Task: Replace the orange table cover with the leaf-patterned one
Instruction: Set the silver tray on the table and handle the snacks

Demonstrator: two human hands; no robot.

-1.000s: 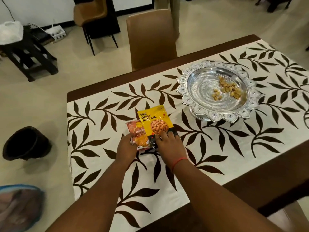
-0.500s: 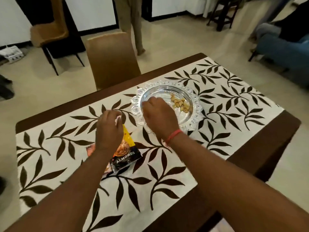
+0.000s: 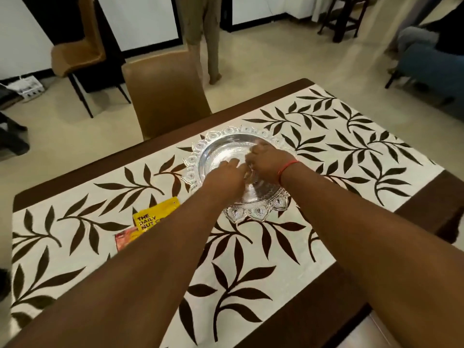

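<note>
The cream cover with dark brown leaves point(image 3: 339, 146) lies spread over the dark wooden table point(image 3: 431, 209). No orange cover is in view. A silver scalloped tray point(image 3: 200, 156) stands on the cover near the far edge. Both my hands reach into its bowl: my left hand point(image 3: 226, 172) and my right hand point(image 3: 266, 162), which has a red thread on the wrist. Their fingers meet over the tray's middle and hide the nuts there; what they hold is blurred. A yellow nut packet point(image 3: 150, 217) and a reddish packet point(image 3: 125, 238) lie on the cover, partly under my left forearm.
A brown chair point(image 3: 163, 94) is pushed up to the table's far side, and another brown chair point(image 3: 77, 54) stands by the wall. A person's legs point(image 3: 203, 36) stand beyond the table. Seated people point(image 3: 431, 59) are at the right.
Both hands left the packets and moved right into the silver tray; the left hand followed the right one there. The camera swung right and forward.
</note>
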